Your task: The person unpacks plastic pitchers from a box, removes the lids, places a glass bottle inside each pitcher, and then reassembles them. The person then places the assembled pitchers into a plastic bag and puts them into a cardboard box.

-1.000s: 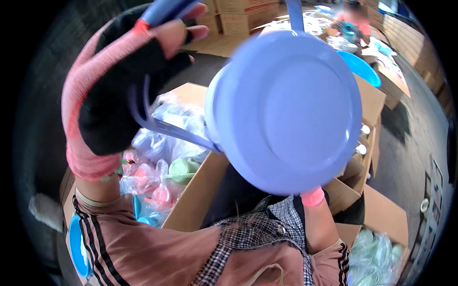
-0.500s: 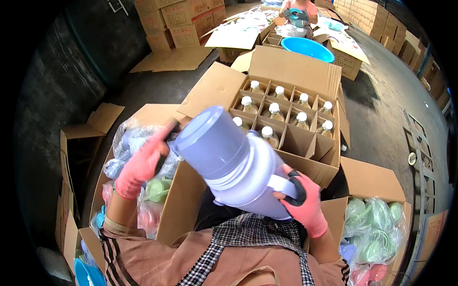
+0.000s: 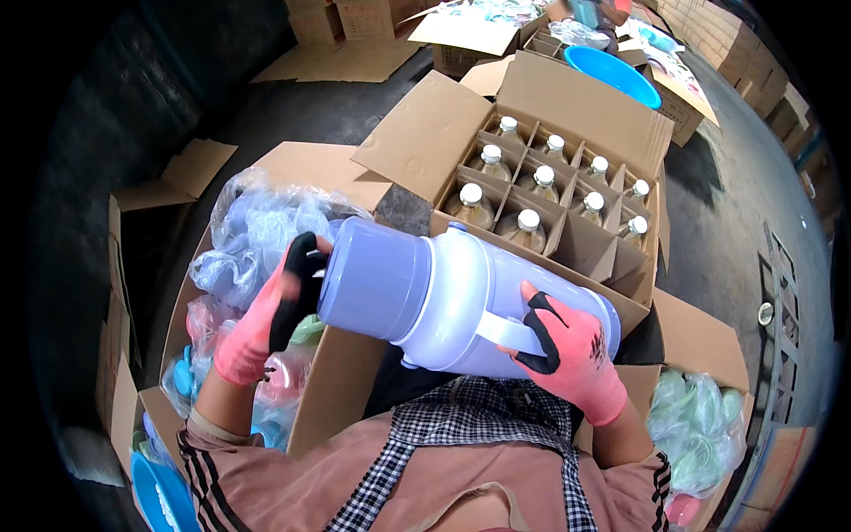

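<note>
A lavender thermos flask (image 3: 461, 284) lies slanted across the front of my body, its wide cup lid (image 3: 377, 279) toward the left. My right hand (image 3: 572, 350), in a pink and black glove, is closed around the flask's side handle (image 3: 511, 333), with fingers against the body. At the lid's end is my left hand (image 3: 282, 306), gloved alike, its fingers bent and somewhat apart. Its fingertips are at the lid's rim; the thumb is slightly blurred. Just beyond the flask, an open carton (image 3: 567, 277) with cardboard dividers holds several clear bottles (image 3: 472, 206) with white caps.
On the left, a carton holds plastic-wrapped lavender, pink and green parts (image 3: 257, 235). Another at right has wrapped green parts (image 3: 696, 426). A blue basin (image 3: 612, 75) stands at the back, near another person (image 3: 603, 18). A blue tub (image 3: 161, 496) is at lower left.
The flask has swung from a steep tilt to nearly level, its lid dropping lower. My left hand has moved to the lid's end. The view has shifted, too.
</note>
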A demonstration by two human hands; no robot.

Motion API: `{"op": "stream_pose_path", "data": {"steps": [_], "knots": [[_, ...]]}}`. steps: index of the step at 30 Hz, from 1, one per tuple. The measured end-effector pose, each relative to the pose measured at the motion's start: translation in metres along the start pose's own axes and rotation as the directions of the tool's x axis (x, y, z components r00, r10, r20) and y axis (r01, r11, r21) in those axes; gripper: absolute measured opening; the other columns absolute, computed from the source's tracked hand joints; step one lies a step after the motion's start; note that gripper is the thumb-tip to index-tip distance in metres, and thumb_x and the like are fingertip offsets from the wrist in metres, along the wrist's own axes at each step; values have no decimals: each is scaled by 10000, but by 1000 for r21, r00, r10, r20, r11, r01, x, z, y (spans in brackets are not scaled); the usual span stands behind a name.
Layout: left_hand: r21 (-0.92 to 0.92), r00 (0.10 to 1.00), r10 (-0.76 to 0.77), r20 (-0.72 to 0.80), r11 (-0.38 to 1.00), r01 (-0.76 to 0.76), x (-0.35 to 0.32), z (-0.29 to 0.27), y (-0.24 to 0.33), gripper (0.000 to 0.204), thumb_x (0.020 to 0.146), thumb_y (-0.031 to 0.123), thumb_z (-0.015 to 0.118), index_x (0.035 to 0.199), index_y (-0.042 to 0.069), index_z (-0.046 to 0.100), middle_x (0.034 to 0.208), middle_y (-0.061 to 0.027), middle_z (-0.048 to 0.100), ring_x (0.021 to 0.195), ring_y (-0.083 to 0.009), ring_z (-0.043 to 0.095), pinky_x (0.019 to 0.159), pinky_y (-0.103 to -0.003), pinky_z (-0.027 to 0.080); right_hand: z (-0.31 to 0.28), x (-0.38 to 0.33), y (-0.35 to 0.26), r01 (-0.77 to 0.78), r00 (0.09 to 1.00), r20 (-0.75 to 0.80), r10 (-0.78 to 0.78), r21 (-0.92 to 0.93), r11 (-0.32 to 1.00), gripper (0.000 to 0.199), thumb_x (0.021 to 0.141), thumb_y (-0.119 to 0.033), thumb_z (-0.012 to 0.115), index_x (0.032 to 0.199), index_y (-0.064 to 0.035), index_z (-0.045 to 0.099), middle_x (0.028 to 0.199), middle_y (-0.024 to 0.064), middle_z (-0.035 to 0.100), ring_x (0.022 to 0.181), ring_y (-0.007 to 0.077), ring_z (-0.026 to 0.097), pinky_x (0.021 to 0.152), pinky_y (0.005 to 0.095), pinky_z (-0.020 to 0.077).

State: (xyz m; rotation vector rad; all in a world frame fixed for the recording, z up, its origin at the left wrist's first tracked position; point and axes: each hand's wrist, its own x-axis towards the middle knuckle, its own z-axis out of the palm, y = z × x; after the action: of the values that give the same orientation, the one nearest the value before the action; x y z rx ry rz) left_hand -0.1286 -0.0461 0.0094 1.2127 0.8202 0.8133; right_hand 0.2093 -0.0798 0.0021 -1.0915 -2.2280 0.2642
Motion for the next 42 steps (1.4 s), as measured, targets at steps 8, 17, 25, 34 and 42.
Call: {"op": "stream_pose_path", "data": {"steps": [8,17,25,34,42], "knots": [[565,920,98,379,763,-314,25,19,-13,1047,671,355,736,1356,-39,49,1352,-168,266,1250,-232,277,1030,-329,206,-44,-10,8,29,984,176,5,-187,982,294,487,-120,691,718,-62,519,1094,92,579,575,233,511,552,323,417],[673,670,269,692,95,-734,46,81,-110,856,655,338,726,1284,-11,262,1241,-267,326,1145,-417,341,987,-422,271,-52,-42,26,18,935,341,95,-315,949,287,580,-113,642,840,-64,531,890,55,548,746,232,530,665,332,426],[-1,947,-254,194,966,259,65,101,-118,932,681,294,719,1336,-1,125,1269,-115,331,1184,-179,306,994,-314,255,-51,-72,36,-125,975,142,174,-299,946,389,540,-158,718,871,-60,539,1044,86,554,871,302,537,778,387,419],[353,972,21,236,930,-106,47,111,-153,1070,541,314,798,1308,-2,122,1186,-146,377,1123,-232,383,948,-348,326,-24,-213,13,-385,504,518,692,851,-357,624,786,-548,490,1014,32,515,978,228,564,852,308,571,698,386,483],[561,884,404,234,687,-462,66,117,-167,1043,486,301,812,1265,15,180,1240,-205,296,1146,-332,352,958,-421,301,27,-132,18,-129,501,153,852,986,-102,333,823,-249,583,996,25,508,817,126,577,725,209,564,663,324,475]]}}
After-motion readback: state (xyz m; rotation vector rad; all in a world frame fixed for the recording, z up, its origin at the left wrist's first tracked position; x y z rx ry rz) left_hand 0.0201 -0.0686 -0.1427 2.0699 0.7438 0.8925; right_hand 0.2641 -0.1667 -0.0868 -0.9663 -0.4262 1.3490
